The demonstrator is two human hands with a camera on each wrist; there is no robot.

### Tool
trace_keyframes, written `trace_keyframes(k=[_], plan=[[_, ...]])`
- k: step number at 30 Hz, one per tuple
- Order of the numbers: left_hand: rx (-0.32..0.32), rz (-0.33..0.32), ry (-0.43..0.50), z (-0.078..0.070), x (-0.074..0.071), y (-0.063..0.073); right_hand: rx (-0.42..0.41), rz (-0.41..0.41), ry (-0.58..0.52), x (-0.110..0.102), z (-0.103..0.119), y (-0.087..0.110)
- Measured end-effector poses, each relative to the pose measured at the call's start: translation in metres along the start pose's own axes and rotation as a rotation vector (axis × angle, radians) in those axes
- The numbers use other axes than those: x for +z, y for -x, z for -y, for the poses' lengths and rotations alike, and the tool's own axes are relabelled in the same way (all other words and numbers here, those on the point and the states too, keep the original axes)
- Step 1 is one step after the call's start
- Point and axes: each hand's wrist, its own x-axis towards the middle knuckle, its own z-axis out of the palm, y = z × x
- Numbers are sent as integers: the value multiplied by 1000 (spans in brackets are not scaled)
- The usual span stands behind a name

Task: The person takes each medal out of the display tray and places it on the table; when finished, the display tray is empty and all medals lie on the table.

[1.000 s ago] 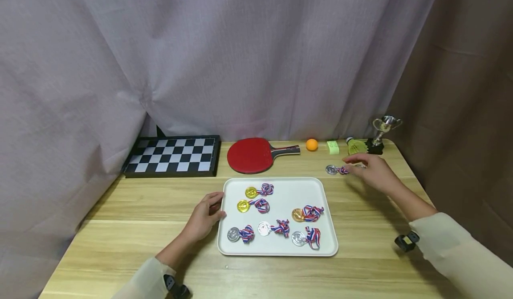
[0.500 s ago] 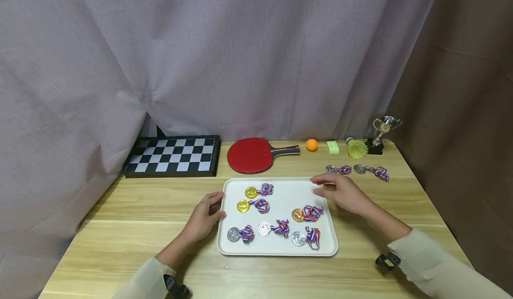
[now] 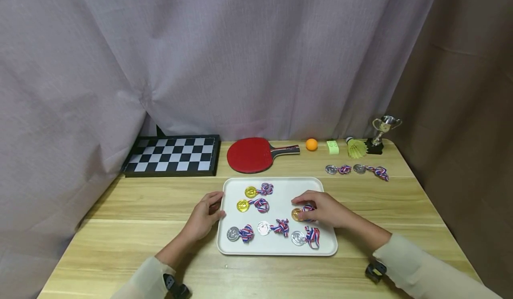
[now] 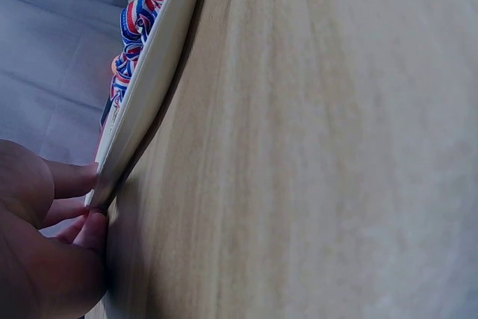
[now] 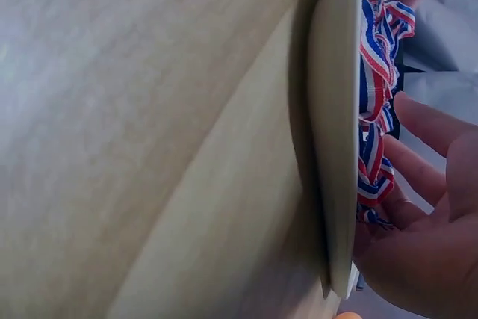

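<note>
Against the left rim of the white tray (image 3: 279, 183) rest the fingertips and thumb of my left hand (image 3: 203, 218); its fingers (image 4: 75, 181) show at the edge in the left wrist view. My right hand (image 3: 326, 209) is over the tray's right side, thumb and fingers apart about the bronze medal (image 3: 296, 214), partly covering its striped ribbon (image 5: 373, 166). Two gold medals (image 3: 250, 192) lie at the tray's upper left. Along its front lie a dark silver medal (image 3: 233, 233), a pale silver medal (image 3: 263, 228) and another silver medal (image 3: 298, 237).
Behind the tray are a chessboard (image 3: 176, 155), a red table tennis bat (image 3: 249, 155), an orange ball (image 3: 311, 144), a green block (image 3: 332, 147), a yellow shuttlecock (image 3: 356, 148) and a trophy cup (image 3: 384, 127). Two silver medals (image 3: 331, 169) lie on the table beyond the tray's right corner.
My right hand has left the silver medals at the back right and come left and nearer, over the bronze medal on the tray. The left hand stays at the tray's rim.
</note>
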Motion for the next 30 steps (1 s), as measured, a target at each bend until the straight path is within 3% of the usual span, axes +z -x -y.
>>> trace_keyframes(k=[18,30], plan=[[9,-4,-14,-1,0,-2,-112,-35,130,7,0,3],[5,0,-5,0,0,-1,-84,-36,105,8,-3,1]])
